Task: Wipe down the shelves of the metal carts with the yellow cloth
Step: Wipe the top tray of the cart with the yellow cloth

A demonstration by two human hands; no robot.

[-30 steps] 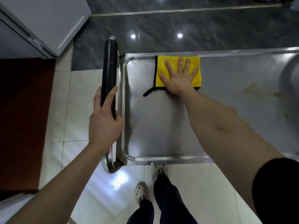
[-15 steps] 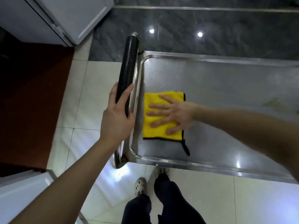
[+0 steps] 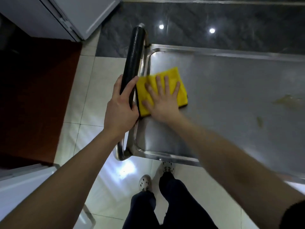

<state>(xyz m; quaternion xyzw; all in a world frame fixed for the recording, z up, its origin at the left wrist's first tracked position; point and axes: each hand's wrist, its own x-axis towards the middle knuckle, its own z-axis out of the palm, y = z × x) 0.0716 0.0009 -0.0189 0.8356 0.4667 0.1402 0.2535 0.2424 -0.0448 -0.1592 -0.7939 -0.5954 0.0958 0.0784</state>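
The top shelf of the metal cart fills the right half of the head view. The folded yellow cloth lies flat on it, against the left rim. My right hand presses on the cloth with straight, spread fingers. My left hand grips the black padded handle at the cart's left end, thumb over the top. Yellowish smears mark the shelf at the right.
A white cabinet stands at the upper left, and another white unit at the lower left. A dark red floor area lies left of the cart. Dark glossy tiles lie beyond it. My feet stand by the shelf's near edge.
My right hand slid the cloth from the far left corner toward me along the left rim, then turned so its fingers point away. My left hand kept its grip on the handle.
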